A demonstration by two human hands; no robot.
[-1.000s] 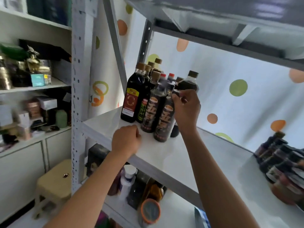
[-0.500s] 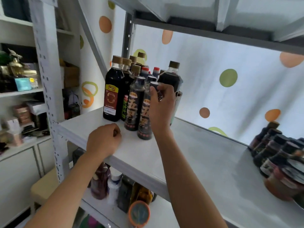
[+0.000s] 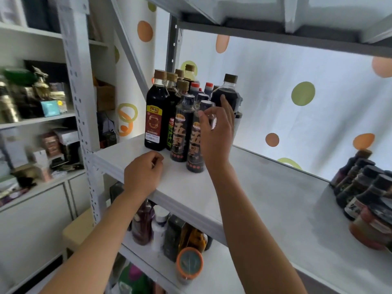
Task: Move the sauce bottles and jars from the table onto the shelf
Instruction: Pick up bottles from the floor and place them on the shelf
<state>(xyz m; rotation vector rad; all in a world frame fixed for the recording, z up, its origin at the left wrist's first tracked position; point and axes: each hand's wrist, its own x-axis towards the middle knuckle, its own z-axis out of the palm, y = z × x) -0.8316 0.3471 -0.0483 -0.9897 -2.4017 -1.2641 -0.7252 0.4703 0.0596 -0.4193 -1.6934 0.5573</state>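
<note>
Two dark sauce bottles (image 3: 192, 136) front the shelf (image 3: 244, 200) cluster; right hand (image 3: 216, 134) just beside the nearer one, fingers loose, gripping nothing. Left hand (image 3: 143, 175) clenched on shelf edge.

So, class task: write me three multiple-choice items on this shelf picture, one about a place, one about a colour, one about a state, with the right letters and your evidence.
1. Where does the left hand rest?
A. on the front edge of the white shelf
B. on a bottle cap
C. on the stool

2. What colour is the cap of the tall bottle with the red and yellow label?
A. blue
B. brown
C. green

3. What is the right hand doing?
A. hanging at the person's side
B. lying flat on the shelf
C. raised against the front dark-labelled bottle, fingers loose

Answers: 1 A, the curled fingers sit on the shelf edge. 2 B, its cap looks cork-brown. 3 C, the fingers are spread at the bottle's neck, with no firm hold visible.
</note>
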